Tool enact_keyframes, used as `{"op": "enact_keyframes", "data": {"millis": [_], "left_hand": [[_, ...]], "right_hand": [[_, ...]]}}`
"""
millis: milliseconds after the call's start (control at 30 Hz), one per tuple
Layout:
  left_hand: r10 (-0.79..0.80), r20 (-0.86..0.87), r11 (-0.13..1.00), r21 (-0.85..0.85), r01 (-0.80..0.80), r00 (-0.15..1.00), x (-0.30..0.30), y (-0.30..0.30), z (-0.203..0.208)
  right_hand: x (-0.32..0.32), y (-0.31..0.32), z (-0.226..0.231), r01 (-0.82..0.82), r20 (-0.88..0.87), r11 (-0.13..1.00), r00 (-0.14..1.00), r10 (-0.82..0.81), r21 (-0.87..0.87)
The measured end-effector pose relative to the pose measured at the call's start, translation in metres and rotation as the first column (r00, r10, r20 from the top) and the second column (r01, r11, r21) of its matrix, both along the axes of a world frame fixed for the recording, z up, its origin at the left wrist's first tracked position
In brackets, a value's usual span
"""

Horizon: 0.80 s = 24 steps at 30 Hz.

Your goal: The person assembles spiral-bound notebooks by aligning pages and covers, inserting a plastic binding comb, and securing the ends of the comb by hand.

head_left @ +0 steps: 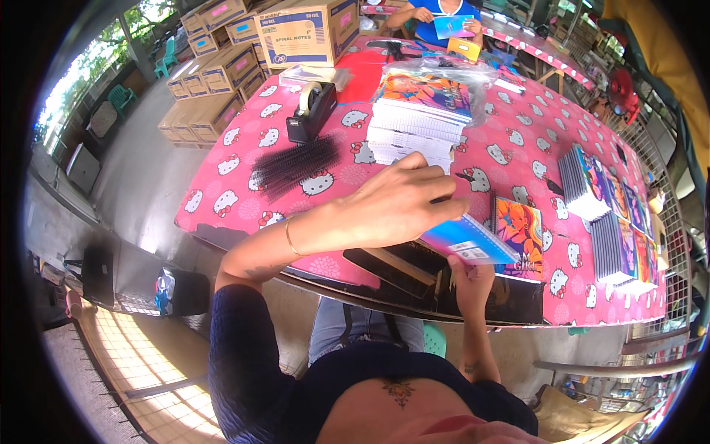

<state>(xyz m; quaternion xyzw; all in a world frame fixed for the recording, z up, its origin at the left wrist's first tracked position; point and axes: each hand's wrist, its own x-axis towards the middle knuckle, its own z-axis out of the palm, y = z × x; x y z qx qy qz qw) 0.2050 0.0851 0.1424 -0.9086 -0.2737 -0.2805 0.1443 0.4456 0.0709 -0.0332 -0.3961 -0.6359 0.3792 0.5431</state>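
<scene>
Bright daylight comes past leafy trees (154, 21) at upper left into a workroom with a grey floor (137, 166), green plastic chairs (121, 98), a big table (510, 176) under pink cat-patterned cloth, and wire mesh (679, 244) at right.

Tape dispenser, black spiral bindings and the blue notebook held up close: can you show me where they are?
Tape dispenser (319, 115): head view, its black body.
Black spiral bindings (297, 164): head view, middle of the pile.
Blue notebook (475, 240): head view, its cover.
</scene>
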Motion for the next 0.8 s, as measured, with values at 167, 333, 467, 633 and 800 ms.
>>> {"op": "enact_keyframes", "data": {"millis": [167,333,467,633,800], "left_hand": [[0.075,-0.011,0.997,0.026,-0.074,0.997,-0.013,0.000,-0.020],[0.360,0.079,0.932,0.007,-0.361,0.930,-0.025,-0.024,-0.107],[0.589,0.561,0.803,-0.490,-0.339,0.582,-0.029,-0.036,-0.161],[0.535,0.814,0.737,-0.581,0.345,0.227,-0.037,-0.036,-0.207],[0.811,0.226,0.582,-0.224,-0.782,0.539,-0.178,0.032,-0.217]], "right_hand": [[-0.006,-0.003,-0.008,-0.119,-0.230,0.992,0.967,0.106,-0.045],[-0.025,-0.007,-0.016,-0.207,-0.140,0.976,0.970,0.197,-0.063],[-0.036,-0.001,-0.022,-0.151,-0.201,0.988,0.969,0.142,-0.030],[-0.005,0.027,-0.033,-0.085,0.018,0.996,0.996,0.085,-0.028],[-0.004,0.039,-0.023,-0.217,-0.160,0.975,0.965,0.207,-0.048]]}}
